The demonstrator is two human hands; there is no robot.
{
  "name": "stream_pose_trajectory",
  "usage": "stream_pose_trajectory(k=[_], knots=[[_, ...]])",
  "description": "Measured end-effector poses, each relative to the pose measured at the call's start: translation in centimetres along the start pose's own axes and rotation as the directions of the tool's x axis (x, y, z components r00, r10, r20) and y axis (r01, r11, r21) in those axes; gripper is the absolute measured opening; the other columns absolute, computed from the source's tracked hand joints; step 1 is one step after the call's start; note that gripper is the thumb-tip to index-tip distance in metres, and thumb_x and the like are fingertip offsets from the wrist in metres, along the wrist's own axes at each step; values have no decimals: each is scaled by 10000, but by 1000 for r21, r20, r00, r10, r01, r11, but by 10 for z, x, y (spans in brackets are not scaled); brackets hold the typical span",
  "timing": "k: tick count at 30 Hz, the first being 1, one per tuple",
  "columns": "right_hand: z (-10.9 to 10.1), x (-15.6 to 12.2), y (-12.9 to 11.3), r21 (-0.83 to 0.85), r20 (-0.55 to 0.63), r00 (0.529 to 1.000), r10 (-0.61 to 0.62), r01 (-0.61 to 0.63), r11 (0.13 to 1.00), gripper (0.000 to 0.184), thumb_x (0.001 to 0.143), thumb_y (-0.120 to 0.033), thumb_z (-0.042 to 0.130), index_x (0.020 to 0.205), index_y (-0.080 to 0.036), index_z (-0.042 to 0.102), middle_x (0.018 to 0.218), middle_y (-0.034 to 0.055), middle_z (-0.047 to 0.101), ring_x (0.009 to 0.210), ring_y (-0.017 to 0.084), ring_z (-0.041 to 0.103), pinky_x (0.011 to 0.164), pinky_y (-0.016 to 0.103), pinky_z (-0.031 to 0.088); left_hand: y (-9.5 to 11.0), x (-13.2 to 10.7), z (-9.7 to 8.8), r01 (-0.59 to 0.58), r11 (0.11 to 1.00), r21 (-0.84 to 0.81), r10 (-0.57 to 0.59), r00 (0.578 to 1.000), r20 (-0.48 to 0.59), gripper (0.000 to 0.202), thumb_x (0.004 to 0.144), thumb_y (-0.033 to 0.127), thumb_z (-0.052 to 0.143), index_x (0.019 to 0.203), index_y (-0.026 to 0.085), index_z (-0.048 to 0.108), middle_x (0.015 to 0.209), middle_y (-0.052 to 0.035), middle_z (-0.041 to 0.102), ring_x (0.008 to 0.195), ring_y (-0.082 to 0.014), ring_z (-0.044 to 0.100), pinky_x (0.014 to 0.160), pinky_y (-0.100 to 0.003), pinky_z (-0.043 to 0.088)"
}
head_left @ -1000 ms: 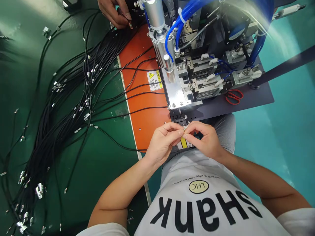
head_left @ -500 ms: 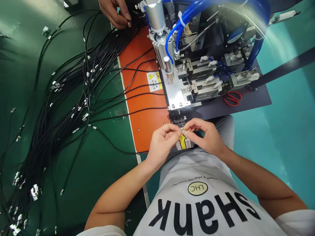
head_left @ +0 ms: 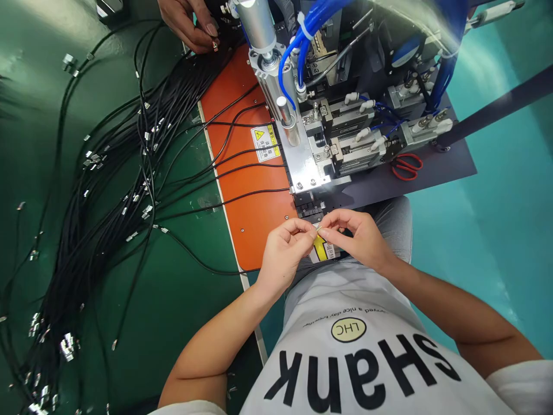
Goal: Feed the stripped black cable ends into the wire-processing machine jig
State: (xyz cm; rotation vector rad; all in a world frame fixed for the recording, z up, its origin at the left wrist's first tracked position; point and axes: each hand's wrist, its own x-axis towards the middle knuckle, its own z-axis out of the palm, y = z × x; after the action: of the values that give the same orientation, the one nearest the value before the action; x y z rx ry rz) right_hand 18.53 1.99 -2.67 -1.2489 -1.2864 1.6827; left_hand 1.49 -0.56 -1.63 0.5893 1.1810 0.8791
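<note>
My left hand (head_left: 285, 251) and my right hand (head_left: 356, 236) meet fingertip to fingertip just in front of the machine (head_left: 328, 132). Both pinch a small silvery metal piece (head_left: 318, 229) between thumbs and forefingers; it is too small to name exactly. They hover above a yellow warning label (head_left: 322, 249) at the near end of the machine's black block. The orange plate (head_left: 242, 173) lies just left of my left hand, with several black cables (head_left: 242, 199) running across it into the machine.
A large heap of black cables with metal end clips (head_left: 108, 190) covers the green mat on the left. Another person's hand (head_left: 188, 26) holds a cable end at the top. Red-handled scissors (head_left: 406, 166) lie on the grey base at right. Blue air hoses (head_left: 302, 34) loop over the machine.
The view has shifted slightly; my hands stay pinched together on the small piece, now a little lower in front of the machine. The other person's hand remains at the top.
</note>
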Motion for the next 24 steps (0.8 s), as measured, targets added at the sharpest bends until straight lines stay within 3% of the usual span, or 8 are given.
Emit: stream_pose_trajectory(k=[24], knots=[[4,2,-2,21,-26,1000,-9,10,1000,15,816,-191,689,810,-181,698,769,0,689,689,128,610,649,260,473,-3,-1,2,-38,999,-13,38,999,-34,153,838,265,717,825,146,621,676,29,498,542,-46,385,519,-206,303]])
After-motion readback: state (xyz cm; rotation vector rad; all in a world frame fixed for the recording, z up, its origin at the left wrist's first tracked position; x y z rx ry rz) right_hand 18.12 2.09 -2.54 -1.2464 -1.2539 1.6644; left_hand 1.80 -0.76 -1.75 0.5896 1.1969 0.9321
